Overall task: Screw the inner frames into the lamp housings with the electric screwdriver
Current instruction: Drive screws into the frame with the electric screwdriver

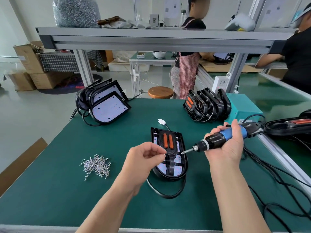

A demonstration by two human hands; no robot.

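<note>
The right hand [227,147] grips the electric screwdriver [218,139], its bit pointing left over the lamp housing [170,178]. The housing lies flat on the green counter [75,199] with the inner frame [168,140] seated in it. The left hand [144,158] pinches a small screw [164,154] just beside the bit, and a pile of screws [96,165] lies to the left.

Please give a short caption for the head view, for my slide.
Right hand holds the electric screwdriver over a lamp housing while the left hand pinches a screw.
</note>
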